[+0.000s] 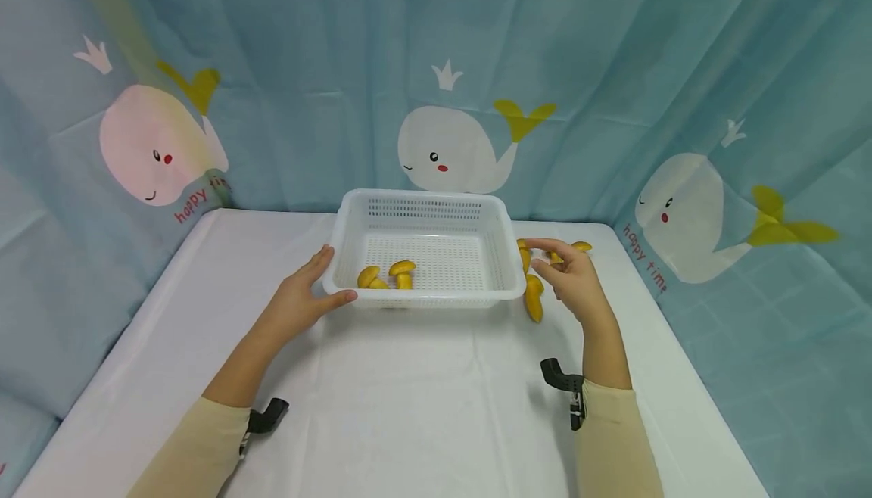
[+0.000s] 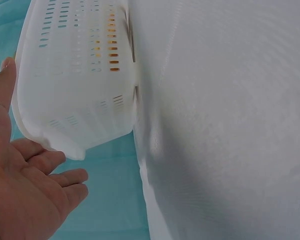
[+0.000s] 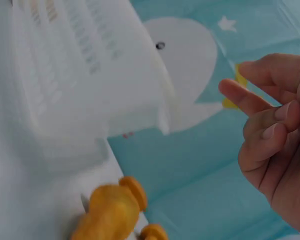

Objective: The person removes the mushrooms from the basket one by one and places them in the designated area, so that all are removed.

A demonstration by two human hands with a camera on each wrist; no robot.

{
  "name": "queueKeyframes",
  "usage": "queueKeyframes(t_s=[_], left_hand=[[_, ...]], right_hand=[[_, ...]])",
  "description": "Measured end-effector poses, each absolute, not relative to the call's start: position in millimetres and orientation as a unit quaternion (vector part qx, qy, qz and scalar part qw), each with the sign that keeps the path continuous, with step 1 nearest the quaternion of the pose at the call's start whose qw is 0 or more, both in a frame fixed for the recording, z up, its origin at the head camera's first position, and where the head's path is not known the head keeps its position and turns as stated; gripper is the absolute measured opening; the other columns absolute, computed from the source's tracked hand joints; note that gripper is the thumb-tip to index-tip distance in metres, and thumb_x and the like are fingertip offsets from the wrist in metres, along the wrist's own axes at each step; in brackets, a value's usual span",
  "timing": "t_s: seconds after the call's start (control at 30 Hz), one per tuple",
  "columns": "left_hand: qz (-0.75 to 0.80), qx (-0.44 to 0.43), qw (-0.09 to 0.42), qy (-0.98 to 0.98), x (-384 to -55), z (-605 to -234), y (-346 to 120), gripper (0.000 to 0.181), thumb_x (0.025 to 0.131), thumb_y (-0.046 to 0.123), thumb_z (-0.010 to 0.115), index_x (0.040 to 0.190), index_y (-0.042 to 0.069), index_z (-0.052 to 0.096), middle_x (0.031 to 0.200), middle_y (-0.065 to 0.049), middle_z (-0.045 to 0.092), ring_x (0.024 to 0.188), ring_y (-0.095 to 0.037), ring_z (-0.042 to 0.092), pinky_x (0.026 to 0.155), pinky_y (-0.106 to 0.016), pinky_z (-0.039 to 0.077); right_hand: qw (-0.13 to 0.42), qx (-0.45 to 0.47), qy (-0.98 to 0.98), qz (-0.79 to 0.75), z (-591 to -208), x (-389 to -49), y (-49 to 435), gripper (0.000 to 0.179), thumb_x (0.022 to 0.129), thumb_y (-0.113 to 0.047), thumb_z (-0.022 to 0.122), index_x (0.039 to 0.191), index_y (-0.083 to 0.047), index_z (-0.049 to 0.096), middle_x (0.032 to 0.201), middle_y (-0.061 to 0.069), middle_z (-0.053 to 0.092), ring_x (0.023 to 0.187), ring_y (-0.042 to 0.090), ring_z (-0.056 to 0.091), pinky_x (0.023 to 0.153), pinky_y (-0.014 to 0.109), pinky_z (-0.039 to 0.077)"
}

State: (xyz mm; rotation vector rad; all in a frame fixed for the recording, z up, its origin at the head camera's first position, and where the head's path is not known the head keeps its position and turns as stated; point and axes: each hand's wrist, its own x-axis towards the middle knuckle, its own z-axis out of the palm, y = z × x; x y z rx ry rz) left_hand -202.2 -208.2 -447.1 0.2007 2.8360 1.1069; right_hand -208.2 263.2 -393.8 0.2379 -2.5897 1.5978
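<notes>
A white perforated plastic basket (image 1: 422,296) stands on the white table, with a yellow mushroom (image 1: 403,266) and a second one (image 1: 369,278) inside near its front wall. My left hand (image 1: 300,303) grips the basket's front left corner, thumb over the front rim and fingers along the side. In the left wrist view those fingers (image 2: 70,177) curl below the rim. Just right of the basket, my right hand (image 1: 574,280) hovers above several more yellow mushrooms (image 1: 534,307). The right wrist view shows its thumb and index finger apart, nothing between them, the other fingers loosely bent.
Another mushroom cap (image 1: 582,246) shows beyond the right hand, close to the table's back right corner. Blue curtains (image 1: 306,142) printed with whales enclose the white table (image 1: 409,399) at the back and sides.
</notes>
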Motion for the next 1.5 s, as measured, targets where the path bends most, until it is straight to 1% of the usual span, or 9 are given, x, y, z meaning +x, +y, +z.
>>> queueKeyframes(t_s=[0.1,0.37,0.5,0.63,1.03,1.17,1.27,1.4,1.5], left_hand=[[0.363,0.068,0.045,0.928,-202,-448,-209,0.114,0.082,0.071,0.072,0.166,0.026,0.010,0.173,0.003,0.004,0.157,-0.040,0.013,0.115,-0.071,0.026],[0.362,0.065,0.045,0.929,-202,-450,-211,0.114,0.082,0.072,0.071,0.165,0.028,0.009,0.172,0.007,0.003,0.158,-0.039,0.012,0.116,-0.071,0.025],[0.362,0.062,0.044,0.929,-202,-450,-213,0.114,0.081,0.074,0.071,0.165,0.029,0.008,0.172,0.007,0.002,0.158,-0.040,0.012,0.116,-0.071,0.025],[0.364,0.063,0.043,0.928,-202,-449,-213,0.111,0.083,0.069,0.072,0.165,0.028,0.009,0.173,0.005,0.004,0.158,-0.040,0.013,0.116,-0.071,0.026],[0.365,0.071,0.038,0.927,-203,-450,-212,0.112,0.082,0.072,0.071,0.166,0.027,0.012,0.173,0.003,0.007,0.158,-0.039,0.014,0.117,-0.069,0.025],[0.364,0.070,0.042,0.928,-203,-449,-212,0.112,0.082,0.073,0.071,0.166,0.027,0.012,0.173,0.003,0.007,0.158,-0.039,0.014,0.117,-0.070,0.025],[0.364,0.068,0.045,0.928,-203,-449,-212,0.112,0.082,0.073,0.071,0.165,0.029,0.011,0.173,0.003,0.007,0.158,-0.038,0.013,0.116,-0.071,0.025],[0.364,0.066,0.043,0.928,-203,-449,-212,0.111,0.082,0.072,0.072,0.165,0.030,0.011,0.173,0.004,0.007,0.158,-0.038,0.014,0.116,-0.071,0.026],[0.362,0.065,0.043,0.929,-202,-450,-212,0.110,0.082,0.071,0.072,0.165,0.031,0.011,0.173,0.006,0.006,0.158,-0.038,0.014,0.115,-0.072,0.026]], right_hand=[[0.040,0.092,-0.846,0.524,-387,-204,246,0.035,0.099,-0.024,0.071,0.134,-0.021,0.068,0.138,0.005,0.056,0.048,0.017,0.039,0.041,0.023,0.036],[0.019,0.152,-0.840,0.521,-384,-209,198,0.040,0.097,-0.022,0.073,0.137,-0.025,0.067,0.097,0.005,0.057,0.047,0.016,0.034,0.042,0.024,0.033],[0.007,0.174,-0.841,0.512,-384,-216,174,0.040,0.097,-0.022,0.073,0.136,-0.027,0.066,0.103,0.002,0.064,0.051,0.017,0.035,0.046,0.024,0.034],[0.004,0.190,-0.851,0.490,-384,-222,150,0.040,0.096,-0.020,0.073,0.136,-0.026,0.067,0.134,-0.008,0.063,0.054,0.019,0.038,0.050,0.025,0.036],[-0.023,0.215,-0.867,0.448,-393,-249,98,0.041,0.096,-0.019,0.074,0.135,-0.029,0.067,0.136,-0.013,0.062,0.057,0.017,0.035,0.054,0.028,0.038],[-0.041,0.217,-0.875,0.430,-395,-263,87,0.042,0.095,-0.021,0.073,0.136,-0.028,0.066,0.141,-0.012,0.060,0.087,0.013,0.055,0.077,0.033,0.052],[-0.058,0.214,-0.881,0.417,-396,-274,80,0.043,0.095,-0.022,0.074,0.137,-0.026,0.066,0.142,-0.010,0.061,0.112,0.015,0.059,0.091,0.037,0.056],[-0.085,0.202,-0.886,0.408,-401,-286,73,0.043,0.094,-0.021,0.075,0.135,-0.027,0.067,0.140,-0.008,0.062,0.101,0.024,0.063,0.079,0.037,0.058],[-0.107,0.189,-0.885,0.412,-406,-293,70,0.040,0.093,-0.020,0.076,0.132,-0.031,0.068,0.140,-0.007,0.062,0.101,0.026,0.061,0.074,0.040,0.059]])
